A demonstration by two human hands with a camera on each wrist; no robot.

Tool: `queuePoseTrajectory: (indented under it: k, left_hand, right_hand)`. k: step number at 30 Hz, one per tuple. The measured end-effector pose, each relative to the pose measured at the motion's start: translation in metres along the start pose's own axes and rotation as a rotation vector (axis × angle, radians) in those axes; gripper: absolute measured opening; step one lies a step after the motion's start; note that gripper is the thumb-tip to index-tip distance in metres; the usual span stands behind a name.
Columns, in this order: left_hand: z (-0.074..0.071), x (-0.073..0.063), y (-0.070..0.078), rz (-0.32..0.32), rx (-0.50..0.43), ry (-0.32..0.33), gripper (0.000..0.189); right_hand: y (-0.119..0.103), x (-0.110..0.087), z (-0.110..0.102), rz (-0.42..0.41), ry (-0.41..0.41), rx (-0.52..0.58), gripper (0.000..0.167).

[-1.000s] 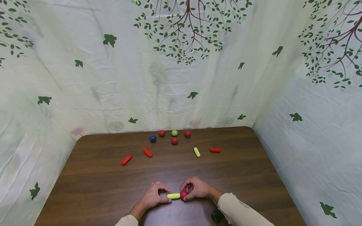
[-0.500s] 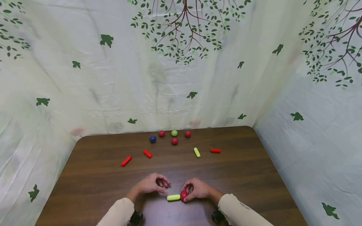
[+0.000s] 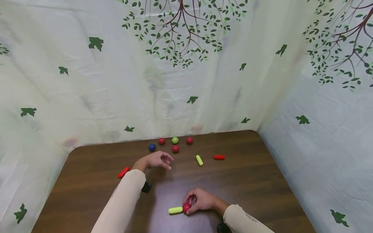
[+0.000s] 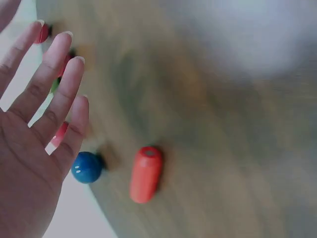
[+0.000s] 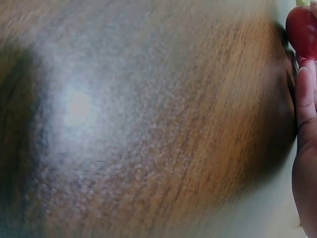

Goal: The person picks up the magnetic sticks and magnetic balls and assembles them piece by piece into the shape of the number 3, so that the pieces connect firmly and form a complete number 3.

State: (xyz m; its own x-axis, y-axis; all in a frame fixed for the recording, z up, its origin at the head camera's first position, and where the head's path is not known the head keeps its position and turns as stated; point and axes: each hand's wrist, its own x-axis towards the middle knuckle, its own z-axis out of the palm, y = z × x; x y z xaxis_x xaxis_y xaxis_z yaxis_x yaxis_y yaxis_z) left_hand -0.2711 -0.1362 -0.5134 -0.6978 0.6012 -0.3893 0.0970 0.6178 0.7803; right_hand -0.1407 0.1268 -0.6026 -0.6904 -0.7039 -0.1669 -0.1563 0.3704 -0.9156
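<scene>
My right hand pinches a red ball low on the brown table, and a yellow-green stick lies end-on against the ball's left side. In the right wrist view the red ball shows at the upper right edge with the fingers at it. My left hand is over the middle of the table with loose fingers and nothing in them. The left wrist view shows that palm beside a short red cylinder, which the hand and arm hide in the head view, and near a blue ball.
Along the table's far edge sit a blue ball, a green ball and several red balls. Another yellow-green stick and a red cylinder lie right of centre. One more red cylinder is beside my left sleeve.
My left hand has let go of the yellow-green stick and moved up across the table toward the far side. The right hand stays on the red ball. The head view has shifted slightly.
</scene>
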Motion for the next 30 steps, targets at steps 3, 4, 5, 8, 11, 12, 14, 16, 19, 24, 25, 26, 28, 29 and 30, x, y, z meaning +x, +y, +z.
queuePoseTrajectory:
  k: [3, 4, 5, 8, 11, 12, 14, 16, 19, 24, 25, 26, 28, 29, 30]
  left_hand:
    - [-0.009, 0.016, 0.001, -0.026, 0.003, 0.031, 0.046]
    - [-0.012, 0.021, 0.001, -0.034, -0.005, 0.04, 0.045]
    - [-0.014, 0.027, 0.0, -0.04, -0.004, 0.052, 0.045]
    - [-0.019, 0.041, 0.0, -0.061, 0.009, 0.085, 0.045]
    - [-0.022, 0.052, -0.001, -0.075, 0.049, 0.11, 0.045]
    - [-0.023, 0.056, -0.001, -0.079, 0.058, 0.119, 0.045]
    - [-0.024, 0.062, 0.0, -0.086, 0.072, 0.135, 0.045]
    - [-0.024, 0.066, 0.001, -0.092, 0.089, 0.145, 0.044]
    - [-0.022, 0.07, 0.0, -0.107, 0.124, 0.154, 0.044]
    - [-0.017, 0.076, -0.004, -0.137, 0.19, 0.172, 0.041]
    - [-0.017, 0.076, -0.004, -0.139, 0.203, 0.178, 0.04]
    - [-0.016, 0.077, -0.004, -0.142, 0.215, 0.182, 0.04]
    - [-0.015, 0.077, -0.004, -0.148, 0.223, 0.183, 0.039]
    - [-0.015, 0.077, -0.004, -0.151, 0.227, 0.182, 0.038]
    - [-0.014, 0.077, -0.004, -0.157, 0.228, 0.182, 0.038]
  right_hand:
    - [0.001, -0.002, 0.0, -0.006, 0.002, 0.003, 0.025]
    - [0.002, -0.002, 0.0, -0.006, 0.003, 0.007, 0.025]
    - [0.002, -0.003, 0.001, -0.005, 0.006, 0.013, 0.025]
    - [0.002, -0.004, 0.001, -0.005, 0.011, 0.024, 0.025]
    - [0.002, -0.003, 0.001, -0.004, 0.006, 0.021, 0.025]
    - [0.002, -0.003, 0.0, -0.004, 0.004, 0.02, 0.025]
    - [0.002, -0.002, -0.001, 0.002, 0.0, 0.013, 0.024]
    - [0.002, -0.001, -0.002, 0.01, -0.004, 0.015, 0.024]
    - [0.002, -0.001, -0.002, 0.017, -0.009, 0.016, 0.024]
    - [0.005, 0.0, -0.001, 0.017, -0.02, 0.016, 0.023]
    - [0.006, 0.0, -0.001, 0.015, -0.02, 0.017, 0.023]
    - [0.007, 0.001, -0.001, 0.013, -0.019, 0.018, 0.023]
    - [0.008, 0.001, -0.001, 0.008, -0.016, 0.012, 0.023]
    - [0.008, 0.001, -0.001, 0.006, -0.015, 0.012, 0.023]
    - [0.008, 0.001, -0.001, 0.005, -0.014, 0.011, 0.023]
